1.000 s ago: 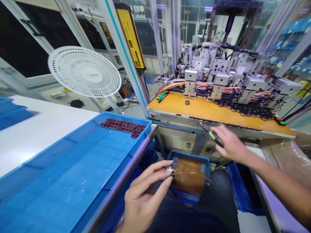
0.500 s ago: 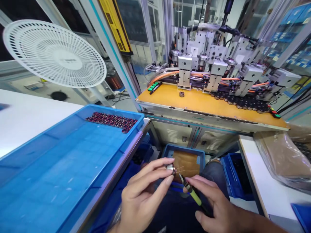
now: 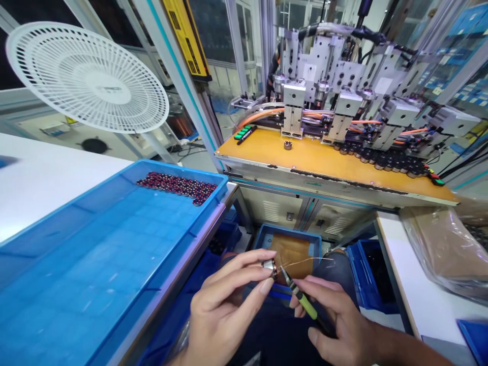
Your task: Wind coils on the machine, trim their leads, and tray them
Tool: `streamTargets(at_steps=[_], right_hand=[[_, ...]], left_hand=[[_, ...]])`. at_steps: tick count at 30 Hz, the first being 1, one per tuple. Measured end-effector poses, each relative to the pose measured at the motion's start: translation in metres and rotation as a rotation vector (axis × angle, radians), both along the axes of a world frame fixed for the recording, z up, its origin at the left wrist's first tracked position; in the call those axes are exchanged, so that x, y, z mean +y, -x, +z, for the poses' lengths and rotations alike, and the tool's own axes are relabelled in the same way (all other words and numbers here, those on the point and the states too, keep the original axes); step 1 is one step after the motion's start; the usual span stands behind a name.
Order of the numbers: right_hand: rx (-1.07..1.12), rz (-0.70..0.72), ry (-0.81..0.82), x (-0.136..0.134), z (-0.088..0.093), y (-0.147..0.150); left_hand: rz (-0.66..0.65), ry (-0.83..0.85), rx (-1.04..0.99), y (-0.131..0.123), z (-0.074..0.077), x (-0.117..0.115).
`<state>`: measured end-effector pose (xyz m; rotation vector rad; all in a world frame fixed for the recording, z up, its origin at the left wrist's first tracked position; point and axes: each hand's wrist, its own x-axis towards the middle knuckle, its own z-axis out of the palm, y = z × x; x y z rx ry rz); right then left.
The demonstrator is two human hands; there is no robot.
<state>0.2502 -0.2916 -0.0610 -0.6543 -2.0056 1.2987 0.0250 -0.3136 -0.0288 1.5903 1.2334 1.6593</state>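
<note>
My left hand (image 3: 224, 310) pinches a small round coil (image 3: 269, 266) between thumb and fingertips, low in the middle of the view. Thin copper wires (image 3: 310, 261) trail from the coil to the right. My right hand (image 3: 335, 325) grips green-handled tweezers (image 3: 301, 297), whose tip touches the coil's wire end. Both hands hover over my lap, above a small blue bin (image 3: 267, 239) holding brown scrap.
A large blue tray (image 3: 95, 264) at the left holds several dark red coils (image 3: 177, 184) in its far corner. Ahead stands a winding machine (image 3: 343, 107) on an orange plate (image 3: 324, 162). A white fan (image 3: 87, 76) sits at upper left. A plastic bag (image 3: 442, 249) lies on the right table.
My right hand came back from the machine's front edge with the tweezers and brought their tip to the coil held in my left hand. The view has shifted slightly.
</note>
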Motion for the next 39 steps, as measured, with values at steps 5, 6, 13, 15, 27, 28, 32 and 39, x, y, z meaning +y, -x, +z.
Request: streamTargets(at_steps=[5, 6, 13, 15, 27, 28, 32, 39], right_hand=[[-0.007, -0.01, -0.073, 0.002, 0.008, 0.002], [-0.028, -0.025, -0.091, 0.002, 0.01, 0.003], [-0.054, -0.067, 0.002, 0.002, 0.017, 0.011], [-0.076, -0.086, 0.105, 0.002, 0.012, 0.008], [0.101, 0.08, 0.287, -0.003, 0.031, -0.021], [0.093, 0.098, 0.3, -0.003, 0.035, -0.019], [0.062, 0.149, 0.353, 0.0, 0.042, -0.012], [0.102, 0.19, 0.439, -0.001, 0.041, -0.003]], left_hand=[[-0.005, -0.001, -0.002, -0.001, 0.0, 0.001], [-0.007, -0.001, -0.001, -0.001, 0.0, 0.0], [-0.023, 0.0, 0.035, 0.0, -0.002, 0.0], [-0.029, -0.022, 0.068, 0.002, -0.004, 0.001], [-0.105, -0.204, -0.131, 0.0, -0.015, 0.002], [-0.095, -0.206, -0.12, 0.001, -0.016, 0.001], [-0.092, -0.214, -0.096, 0.002, -0.02, -0.003], [-0.079, -0.223, -0.081, 0.005, -0.023, -0.004]])
